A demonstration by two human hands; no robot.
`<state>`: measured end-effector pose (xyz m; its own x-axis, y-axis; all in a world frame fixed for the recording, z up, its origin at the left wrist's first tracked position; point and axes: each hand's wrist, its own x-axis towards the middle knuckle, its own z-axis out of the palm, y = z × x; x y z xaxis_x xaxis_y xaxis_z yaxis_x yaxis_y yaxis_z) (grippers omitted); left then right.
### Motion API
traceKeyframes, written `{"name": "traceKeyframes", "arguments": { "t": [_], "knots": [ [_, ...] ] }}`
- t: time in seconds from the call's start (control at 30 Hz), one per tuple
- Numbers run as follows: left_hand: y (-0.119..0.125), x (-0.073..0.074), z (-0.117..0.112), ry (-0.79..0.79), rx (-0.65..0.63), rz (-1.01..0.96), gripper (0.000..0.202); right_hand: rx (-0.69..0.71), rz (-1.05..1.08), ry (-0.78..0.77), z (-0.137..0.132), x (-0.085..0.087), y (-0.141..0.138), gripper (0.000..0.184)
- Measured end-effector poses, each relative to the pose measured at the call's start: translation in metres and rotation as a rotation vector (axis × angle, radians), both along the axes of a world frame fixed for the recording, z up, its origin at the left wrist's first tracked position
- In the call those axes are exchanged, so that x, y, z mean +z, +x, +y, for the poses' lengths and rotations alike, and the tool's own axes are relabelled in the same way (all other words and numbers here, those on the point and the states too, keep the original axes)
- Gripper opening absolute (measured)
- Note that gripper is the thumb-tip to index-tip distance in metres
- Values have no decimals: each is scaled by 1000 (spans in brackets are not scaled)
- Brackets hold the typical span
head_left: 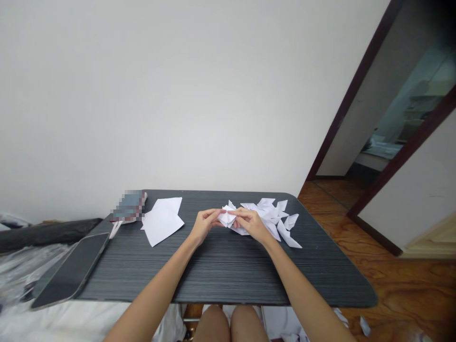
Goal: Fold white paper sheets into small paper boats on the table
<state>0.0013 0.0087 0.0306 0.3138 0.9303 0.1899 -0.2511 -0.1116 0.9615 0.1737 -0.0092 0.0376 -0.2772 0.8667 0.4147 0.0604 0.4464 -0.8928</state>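
Both my hands meet over the middle of a dark striped table (221,270). My left hand (204,224) and my right hand (251,222) pinch a small folded white paper piece (227,217) between their fingertips, just above the tabletop. Right behind and to the right of my right hand lies a heap of folded white paper shapes (276,219). Flat white sheets of paper (162,221) rest to the left of my left hand.
A dark tablet (73,270) overhangs the table's left edge. A blurred booklet (128,207) lies at the back left, with a white pen-like object beside it. A plain wall stands behind the table. Wooden floor and a doorway (388,142) are on the right.
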Motion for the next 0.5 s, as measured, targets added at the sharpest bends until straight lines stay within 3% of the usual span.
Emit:
{"name": "traceKeyframes", "arguments": {
  "t": [0.13, 0.3, 0.5],
  "knots": [
    [5, -4, -2, 121, 73, 195, 35, -40, -47, 10, -2, -5, -3, 27],
    [10, -6, -6, 149, 62, 203, 52, -22, 78, -196, 0, -9, -2, 42],
    [10, -13, -7, 260, 113, 398, 52, -76, 111, -248, 1, -17, -7, 21]
  ]
}}
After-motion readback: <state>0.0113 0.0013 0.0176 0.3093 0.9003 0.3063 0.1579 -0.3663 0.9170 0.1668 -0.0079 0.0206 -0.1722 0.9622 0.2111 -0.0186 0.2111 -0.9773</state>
